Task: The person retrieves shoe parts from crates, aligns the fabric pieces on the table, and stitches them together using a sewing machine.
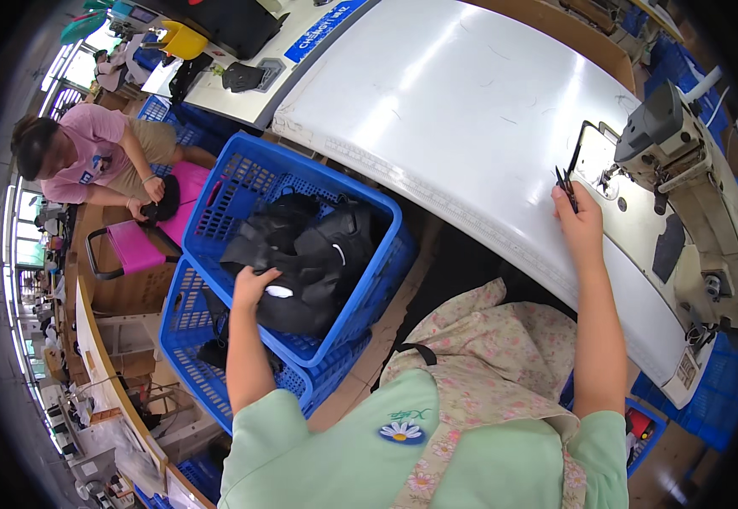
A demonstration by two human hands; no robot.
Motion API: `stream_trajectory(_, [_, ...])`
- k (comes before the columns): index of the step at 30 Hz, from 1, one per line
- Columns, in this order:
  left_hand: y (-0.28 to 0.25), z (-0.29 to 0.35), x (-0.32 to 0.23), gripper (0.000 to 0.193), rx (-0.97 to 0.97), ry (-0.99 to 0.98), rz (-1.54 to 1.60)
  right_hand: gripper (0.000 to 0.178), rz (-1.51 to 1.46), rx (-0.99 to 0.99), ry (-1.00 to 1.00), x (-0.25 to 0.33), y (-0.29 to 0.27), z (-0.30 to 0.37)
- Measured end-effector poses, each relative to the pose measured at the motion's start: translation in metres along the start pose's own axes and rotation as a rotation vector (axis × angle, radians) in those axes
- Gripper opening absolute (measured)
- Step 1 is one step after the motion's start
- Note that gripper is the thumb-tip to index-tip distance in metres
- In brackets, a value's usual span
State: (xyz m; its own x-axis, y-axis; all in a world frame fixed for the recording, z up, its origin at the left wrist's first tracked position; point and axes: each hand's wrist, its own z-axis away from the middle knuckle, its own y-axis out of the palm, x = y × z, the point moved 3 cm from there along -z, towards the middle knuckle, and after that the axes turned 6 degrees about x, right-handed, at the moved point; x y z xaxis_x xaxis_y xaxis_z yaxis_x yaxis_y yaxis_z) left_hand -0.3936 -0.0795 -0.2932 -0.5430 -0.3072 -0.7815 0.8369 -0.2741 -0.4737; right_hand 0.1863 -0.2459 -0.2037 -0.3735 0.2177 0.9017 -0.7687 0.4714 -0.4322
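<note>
My left hand (253,287) reaches into the upper blue basket (299,349), its thumb and fingers closed on the edge of a black sewn piece (305,307). A white oval patch shows just beside the thumb. More black pieces (335,237) are heaped around it, and their exact kind is unclear. My right hand (579,216) is raised over the front edge of the white worktable (437,110), closed around small black thread snips (566,185) with the blades pointing up and away.
A sewing machine (666,144) stands right of my right hand. Under the upper basket sits another blue basket (184,318) with black pieces. At the left, a co-worker (89,153) handles a black item beside a pink chair (136,244). A cardboard box (568,38) lies behind the table.
</note>
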Motion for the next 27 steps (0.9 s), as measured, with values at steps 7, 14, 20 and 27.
stream_trajectory(7, [-0.089, 0.095, -0.112, 0.033, -0.195, 0.273, 0.113, 0.021, -0.003, -0.027, -0.126, -0.004, -0.008, -0.004])
stream_trajectory(14, [0.013, 0.096, -0.357, 0.047, 0.055, 0.716, -0.137, 0.025, 0.053, 0.055, -0.191, -0.009, -0.003, 0.001])
stream_trajectory(20, [0.215, -0.013, -0.565, 0.053, 0.371, 0.709, -0.177, 0.026, 0.009, 0.112, -0.157, -0.004, -0.014, 0.009])
stream_trajectory(27, [0.360, -0.101, -0.634, 0.091, -0.058, 0.912, -0.529, 0.024, -0.155, 0.109, -0.074, -0.005, -0.008, 0.003])
